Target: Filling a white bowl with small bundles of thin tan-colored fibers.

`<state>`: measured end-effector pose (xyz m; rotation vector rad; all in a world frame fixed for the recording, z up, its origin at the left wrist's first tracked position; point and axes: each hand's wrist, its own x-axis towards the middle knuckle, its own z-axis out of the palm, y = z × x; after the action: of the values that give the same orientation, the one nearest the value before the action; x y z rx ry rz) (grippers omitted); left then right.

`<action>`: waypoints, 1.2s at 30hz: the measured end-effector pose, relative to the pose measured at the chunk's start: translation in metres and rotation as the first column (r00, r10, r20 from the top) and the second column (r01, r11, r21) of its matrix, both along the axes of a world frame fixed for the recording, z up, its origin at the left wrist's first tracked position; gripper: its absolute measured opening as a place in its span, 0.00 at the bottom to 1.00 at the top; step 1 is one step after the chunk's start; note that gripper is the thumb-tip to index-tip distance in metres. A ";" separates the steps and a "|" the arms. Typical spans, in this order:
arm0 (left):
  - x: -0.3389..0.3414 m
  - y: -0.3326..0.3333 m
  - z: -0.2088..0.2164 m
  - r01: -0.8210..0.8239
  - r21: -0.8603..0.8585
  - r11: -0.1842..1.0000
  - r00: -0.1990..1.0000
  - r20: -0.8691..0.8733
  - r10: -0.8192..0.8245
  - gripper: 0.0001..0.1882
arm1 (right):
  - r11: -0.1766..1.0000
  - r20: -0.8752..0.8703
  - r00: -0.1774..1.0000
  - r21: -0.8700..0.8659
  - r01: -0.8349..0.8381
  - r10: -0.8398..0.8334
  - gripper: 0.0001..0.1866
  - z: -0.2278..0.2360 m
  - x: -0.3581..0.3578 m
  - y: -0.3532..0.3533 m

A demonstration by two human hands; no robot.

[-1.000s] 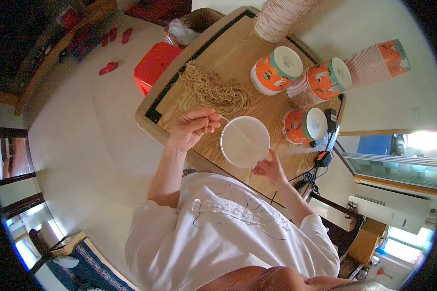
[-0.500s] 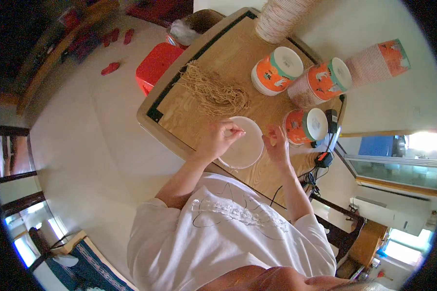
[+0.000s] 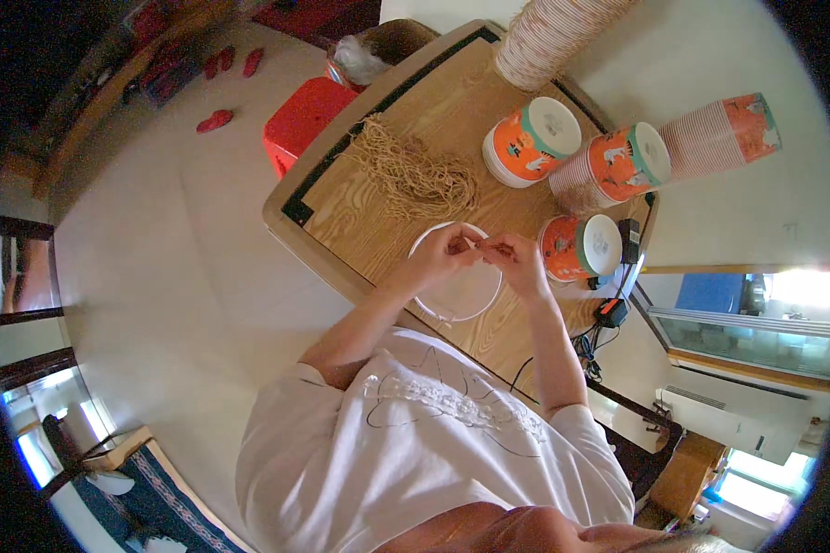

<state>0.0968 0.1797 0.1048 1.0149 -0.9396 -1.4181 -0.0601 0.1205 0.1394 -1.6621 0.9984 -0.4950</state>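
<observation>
My left hand and my right hand meet fingertip to fingertip above a white round tub or lid at the table's near edge. Both are closed in a pinch; whatever lies between the fingers is too small to make out. Just beyond them is a loose tangle of brown twine. Right of my right hand, an orange paper tub with a white base lies tipped toward me.
Further back stand an orange and green paper tub and stacks of nested tubs. A tall pale stack rises at the far edge. Black adapters and cables lie at the right edge. A red stool stands left of the table.
My two hands have come together; they were apart on either side of the white round tub or lid. The right hand moved left and the left hand slightly right.
</observation>
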 end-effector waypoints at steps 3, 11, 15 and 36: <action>-0.004 -0.010 -0.012 -0.023 0.018 1.000 0.948 0.319 0.016 0.11 | 0.998 -0.017 0.999 -0.059 0.028 -0.029 0.05 -0.016 -0.006 -0.009; -0.012 -0.011 -0.036 -0.162 -0.115 0.980 0.931 0.313 0.190 0.12 | 0.999 -0.278 0.961 -0.039 -0.019 0.008 0.11 -0.025 -0.005 -0.015; -0.012 -0.009 -0.036 -0.166 -0.075 0.983 0.849 0.496 0.181 0.09 | 0.598 -0.183 0.974 -0.799 -0.067 -0.135 0.07 -0.045 -0.008 -0.025; -0.011 0.003 -0.068 -0.190 -0.167 0.968 0.665 0.703 0.252 0.05 | 0.987 -0.129 0.986 -0.129 0.091 -0.108 0.09 -0.084 -0.019 0.015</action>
<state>0.0862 0.1822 0.0370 1.6207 -1.3639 -0.7379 -0.0792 0.1357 0.0558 -1.7801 1.1757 -0.5243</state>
